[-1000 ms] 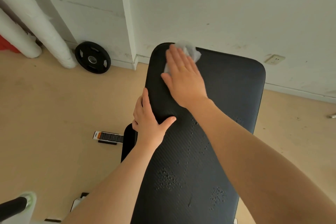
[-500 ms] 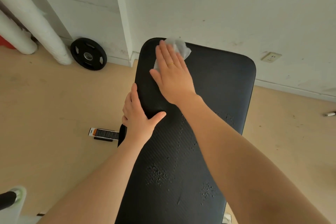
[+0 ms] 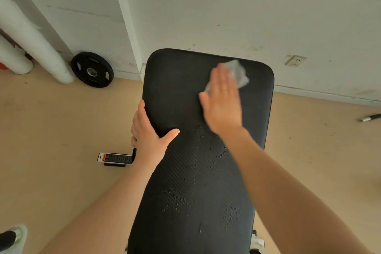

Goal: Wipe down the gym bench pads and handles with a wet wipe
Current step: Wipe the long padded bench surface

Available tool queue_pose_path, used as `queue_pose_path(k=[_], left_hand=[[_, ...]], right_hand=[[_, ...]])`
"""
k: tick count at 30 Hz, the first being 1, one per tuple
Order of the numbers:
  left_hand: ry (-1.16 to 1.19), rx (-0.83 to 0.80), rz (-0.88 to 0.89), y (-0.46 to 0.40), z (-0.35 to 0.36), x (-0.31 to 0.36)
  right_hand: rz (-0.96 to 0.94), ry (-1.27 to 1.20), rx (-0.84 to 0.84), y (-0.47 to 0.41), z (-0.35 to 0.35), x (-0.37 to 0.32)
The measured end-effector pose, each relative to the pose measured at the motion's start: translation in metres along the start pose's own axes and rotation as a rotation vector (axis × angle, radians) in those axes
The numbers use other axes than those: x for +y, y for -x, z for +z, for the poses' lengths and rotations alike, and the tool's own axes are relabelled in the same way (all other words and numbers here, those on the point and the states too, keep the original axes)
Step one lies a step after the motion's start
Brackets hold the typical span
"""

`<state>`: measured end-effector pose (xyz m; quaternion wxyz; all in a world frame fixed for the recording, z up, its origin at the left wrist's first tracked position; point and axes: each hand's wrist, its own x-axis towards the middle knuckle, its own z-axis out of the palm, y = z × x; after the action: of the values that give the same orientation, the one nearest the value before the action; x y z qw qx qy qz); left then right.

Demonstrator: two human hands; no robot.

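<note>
A long black textured bench pad (image 3: pixel 175 80) runs from the bottom of the view up to the wall. My right hand (image 3: pixel 222 103) lies flat on its far right part, fingers straight, pressing a crumpled white wet wipe (image 3: pixel 237 73) against the pad; the wipe sticks out past the fingertips. My left hand (image 3: pixel 147 132) grips the pad's left edge, thumb on top and fingers wrapped over the side. Water droplets dot the pad's near half.
A black weight plate (image 3: pixel 92 69) leans on the wall at the left, beside white wrapped pipes (image 3: pixel 35 41). A labelled bench foot (image 3: pixel 114 158) lies on the tan floor. A wall socket (image 3: pixel 295 61) and a metal bar end (image 3: pixel 371 118) are at right.
My right hand has slid the wipe from the pad's far left corner across to the far right part. The left hand keeps its grip on the left edge.
</note>
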<state>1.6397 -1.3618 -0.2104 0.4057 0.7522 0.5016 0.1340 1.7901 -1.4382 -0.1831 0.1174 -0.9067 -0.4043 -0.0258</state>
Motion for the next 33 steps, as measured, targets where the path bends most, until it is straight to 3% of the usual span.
queue_pose_path(k=[5,10,14,16,18,20,23,25,29,33], left_hand=[[0.012,0.001,0.000,0.000,-0.001,0.000],[0.028,-0.017,-0.017,0.000,-0.002,0.001],[0.029,-0.028,-0.025,0.000,-0.003,0.002],[0.029,-0.021,-0.020,0.000,-0.002,0.003],[0.044,-0.015,-0.014,0.001,-0.002,0.001],[0.190,-0.069,0.001,0.003,-0.007,-0.006],[0.699,-0.338,-0.022,0.005,-0.027,-0.022],[0.832,-0.449,-0.078,0.003,-0.038,-0.034],[0.753,-0.457,-0.105,0.007,-0.040,-0.031],[0.487,-0.449,-0.042,0.013,-0.036,-0.025]], right_hand=[[-0.219,0.025,-0.063,0.015,0.007,-0.014],[0.149,0.022,-0.006,0.032,-0.008,0.069],[0.287,-0.070,0.003,0.042,-0.010,0.067],[0.209,0.034,-0.010,0.034,0.000,0.036],[-0.011,0.063,-0.042,0.027,0.011,-0.012],[-0.190,0.008,-0.085,0.025,0.018,-0.064],[-0.191,-0.140,-0.147,0.020,0.026,-0.108],[-0.247,-0.072,-0.144,0.019,0.031,-0.110],[-0.308,0.032,-0.156,0.027,0.025,-0.074],[0.024,0.080,-0.016,0.043,0.012,-0.009]])
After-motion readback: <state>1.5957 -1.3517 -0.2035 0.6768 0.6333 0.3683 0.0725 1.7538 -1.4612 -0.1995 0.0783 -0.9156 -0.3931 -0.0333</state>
